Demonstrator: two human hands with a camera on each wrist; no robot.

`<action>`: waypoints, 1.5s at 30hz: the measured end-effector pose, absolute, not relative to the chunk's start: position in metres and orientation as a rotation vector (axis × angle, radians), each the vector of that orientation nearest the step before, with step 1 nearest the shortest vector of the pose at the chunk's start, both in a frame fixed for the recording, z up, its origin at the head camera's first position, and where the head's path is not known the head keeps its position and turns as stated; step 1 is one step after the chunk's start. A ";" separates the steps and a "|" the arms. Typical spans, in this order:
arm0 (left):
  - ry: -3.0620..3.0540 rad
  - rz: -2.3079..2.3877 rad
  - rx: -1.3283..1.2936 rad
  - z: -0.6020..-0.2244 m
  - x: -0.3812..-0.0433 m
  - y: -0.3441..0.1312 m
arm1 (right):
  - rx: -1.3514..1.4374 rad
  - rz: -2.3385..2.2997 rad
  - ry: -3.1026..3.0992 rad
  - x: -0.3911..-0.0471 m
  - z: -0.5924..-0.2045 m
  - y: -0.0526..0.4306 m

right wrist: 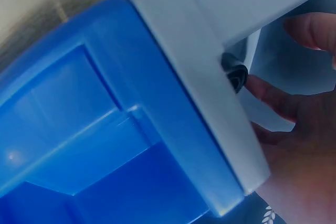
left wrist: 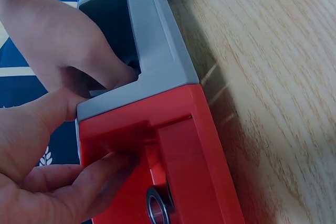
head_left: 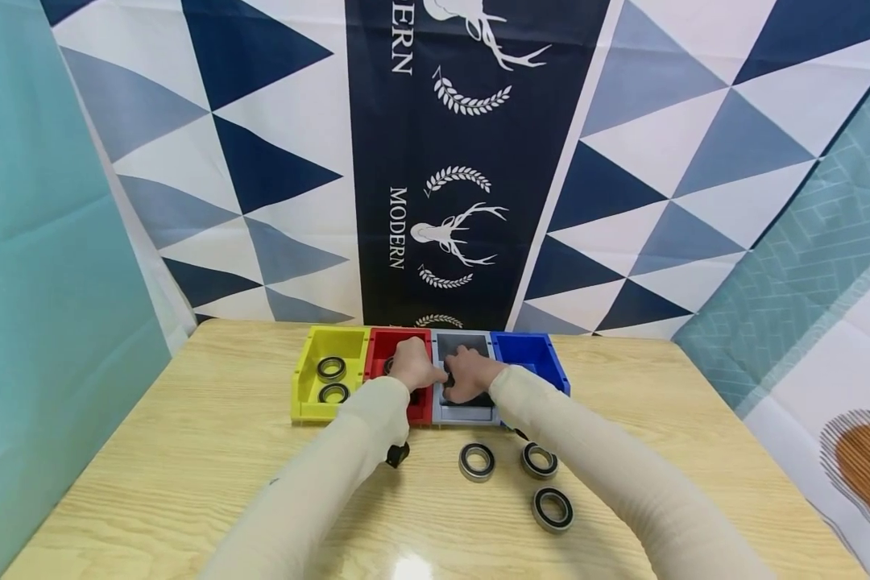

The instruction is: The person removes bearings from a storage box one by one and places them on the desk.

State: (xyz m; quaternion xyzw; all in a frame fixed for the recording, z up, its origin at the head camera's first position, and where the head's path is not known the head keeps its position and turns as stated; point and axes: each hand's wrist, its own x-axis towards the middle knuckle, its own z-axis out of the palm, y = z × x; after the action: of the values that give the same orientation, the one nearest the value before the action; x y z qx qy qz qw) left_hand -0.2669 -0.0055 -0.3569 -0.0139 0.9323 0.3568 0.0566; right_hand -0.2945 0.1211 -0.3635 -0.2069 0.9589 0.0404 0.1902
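Observation:
My left hand (head_left: 413, 366) reaches into the red bin (head_left: 421, 416), its thumb at the wall shared with the grey bin (head_left: 466, 416). In the left wrist view nothing shows between thumb and fingers, though the fingertips are in shadow. Below them a ball bearing (left wrist: 157, 206) leans inside the red bin. My right hand (head_left: 467, 375) is down in the grey bin. In the right wrist view one fingertip touches a dark bearing (right wrist: 238, 76) by the bin's front, while the thumb stands apart from it.
A yellow bin (head_left: 306, 412) at the left holds bearings (head_left: 331, 369). The blue bin (head_left: 555, 362) closes the row at the right. On the wooden table, in front, lie three bearings (head_left: 477, 462). A patterned cloth (head_left: 290, 242) hangs behind the bins.

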 end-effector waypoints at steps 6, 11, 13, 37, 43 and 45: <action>2.833 1.083 -0.047 -0.358 -0.270 -0.007 | -0.591 0.104 2.695 -0.294 -0.361 0.119; 2.836 1.072 -0.034 -0.359 -0.268 -0.006 | -0.563 0.110 2.732 -0.294 -0.365 0.119; 2.844 1.071 -0.031 -0.359 -0.268 -0.005 | -0.556 0.111 2.745 -0.295 -0.366 0.120; 2.869 1.018 -0.013 -0.354 -0.264 -0.007 | -0.781 0.091 2.796 -0.306 -0.383 0.125; 2.859 1.033 -0.037 -0.354 -0.264 -0.006 | -0.897 0.044 2.806 -0.305 -0.376 0.135; 2.858 1.034 -0.027 -0.354 -0.264 -0.005 | -0.922 0.034 2.807 -0.304 -0.374 0.138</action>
State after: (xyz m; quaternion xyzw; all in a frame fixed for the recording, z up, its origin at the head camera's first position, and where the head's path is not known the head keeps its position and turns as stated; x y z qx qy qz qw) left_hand -0.2642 -0.0051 -0.3541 -0.0087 0.9390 0.3399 0.0510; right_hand -0.3037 0.1378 -0.3738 -0.3106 0.9459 0.0116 0.0933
